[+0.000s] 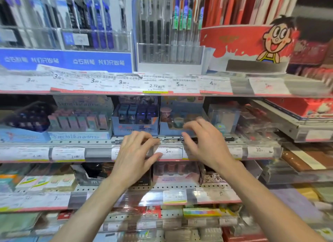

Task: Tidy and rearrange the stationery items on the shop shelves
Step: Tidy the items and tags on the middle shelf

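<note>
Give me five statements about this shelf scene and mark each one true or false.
1. Both hands are at the front edge of the middle shelf. True: the left hand and right hand are both there.
2. A dark pen lies along that edge between the hands. True.
3. The red tub with the cartoon face stands at the far left of the top shelf. False: it stands on the right.
4. The price tag between the hands reads 5.00. True.
5. The right hand holds a notebook. False: no notebook is in it; its curled fingers are at the pen's end.
</note>
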Motion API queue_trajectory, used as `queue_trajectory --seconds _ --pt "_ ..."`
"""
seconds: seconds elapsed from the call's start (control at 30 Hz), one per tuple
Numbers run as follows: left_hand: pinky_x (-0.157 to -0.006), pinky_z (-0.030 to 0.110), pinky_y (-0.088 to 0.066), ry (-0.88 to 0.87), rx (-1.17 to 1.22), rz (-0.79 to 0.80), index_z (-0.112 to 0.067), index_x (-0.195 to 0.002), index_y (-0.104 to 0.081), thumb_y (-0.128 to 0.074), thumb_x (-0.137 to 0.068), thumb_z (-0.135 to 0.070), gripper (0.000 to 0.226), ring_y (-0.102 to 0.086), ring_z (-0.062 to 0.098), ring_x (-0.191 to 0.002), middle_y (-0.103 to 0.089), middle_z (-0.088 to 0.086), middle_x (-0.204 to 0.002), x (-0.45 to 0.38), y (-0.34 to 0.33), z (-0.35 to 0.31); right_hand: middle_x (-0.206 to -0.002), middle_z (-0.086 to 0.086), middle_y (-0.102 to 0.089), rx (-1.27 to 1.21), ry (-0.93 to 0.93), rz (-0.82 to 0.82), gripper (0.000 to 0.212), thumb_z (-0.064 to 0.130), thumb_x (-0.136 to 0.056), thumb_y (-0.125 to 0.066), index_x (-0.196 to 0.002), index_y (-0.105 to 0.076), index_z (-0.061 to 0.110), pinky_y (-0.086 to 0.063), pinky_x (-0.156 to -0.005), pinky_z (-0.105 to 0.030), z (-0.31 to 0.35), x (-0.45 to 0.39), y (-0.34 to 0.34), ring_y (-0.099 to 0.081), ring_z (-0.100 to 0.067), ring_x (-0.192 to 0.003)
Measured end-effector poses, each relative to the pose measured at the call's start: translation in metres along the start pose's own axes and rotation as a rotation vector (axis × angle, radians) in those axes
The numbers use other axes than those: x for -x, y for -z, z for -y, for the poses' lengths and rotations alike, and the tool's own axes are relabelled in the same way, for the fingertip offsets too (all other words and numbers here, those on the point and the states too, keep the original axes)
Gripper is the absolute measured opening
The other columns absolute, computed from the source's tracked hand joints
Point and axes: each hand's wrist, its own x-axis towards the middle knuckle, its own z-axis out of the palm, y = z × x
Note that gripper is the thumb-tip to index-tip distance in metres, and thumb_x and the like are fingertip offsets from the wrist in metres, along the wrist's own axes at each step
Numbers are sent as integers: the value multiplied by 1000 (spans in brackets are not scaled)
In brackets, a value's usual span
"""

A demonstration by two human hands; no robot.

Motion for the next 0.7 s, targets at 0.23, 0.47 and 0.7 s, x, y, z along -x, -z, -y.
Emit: queue_trajectory --seconds 0.23,0.47,0.7 --pt "-81 28 -30 26 51 -3 -25 -113 -67 -74 -82 -45 38 -50 18 -97 -57 -7 -105 0 -2 2 -125 -3 -61 -126 -58 49 25 31 -95 -59 -118 -67 25 -47 -98 -37 14 -70 -30 -53 -24 -121" --pt "-83 30 -35 37 88 -1 -26 -112 -67 -74 -82 -46 37 -49 15 -97 -57 -9 -105 -1 -2 2 -123 5 -66 -174 -116 139 22 35 -95 -54 -113 -67 29 -48 -97 -36 12 -91 -49 -54 -21 -120" --pt "-82 28 -33 31 86 -14 -24 -112 -68 -73 -82 -46 38 -49 15 -97 -57 -9 -104 0 -3 2 -115 5 -67 -284 -158 24 16 29 -95 -56 -106 -68 27 -52 -86 -33 15 -89 -44 -61 -17 -105"
